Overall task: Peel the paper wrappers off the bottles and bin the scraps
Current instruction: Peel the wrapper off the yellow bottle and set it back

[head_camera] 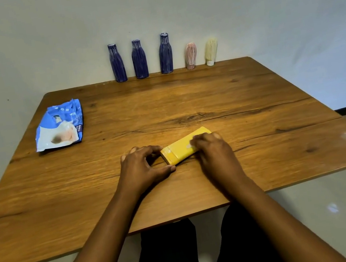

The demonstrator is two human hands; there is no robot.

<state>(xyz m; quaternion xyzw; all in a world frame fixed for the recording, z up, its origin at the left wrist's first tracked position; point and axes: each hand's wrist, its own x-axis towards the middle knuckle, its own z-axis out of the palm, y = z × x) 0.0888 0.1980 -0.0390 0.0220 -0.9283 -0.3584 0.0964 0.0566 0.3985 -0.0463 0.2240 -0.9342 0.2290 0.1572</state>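
Observation:
A flat bottle wrapped in yellow paper (180, 149) lies on its side near the middle of the wooden table (184, 97). My right hand (211, 150) rests on top of its far part, pressing it down. My left hand (144, 166) pinches the near end of the wrapper between thumb and fingers. Along the table's far edge stand three bottles in dark blue wrappers (117, 63) (139, 59) (165, 54), a small one in pink (190, 55) and a small one in cream (211, 51).
A blue and white plastic wipes pack (59, 126) lies on the table's left side. A pale wall rises right behind the bottle row. My dark-trousered legs show below the near table edge. No bin is in view.

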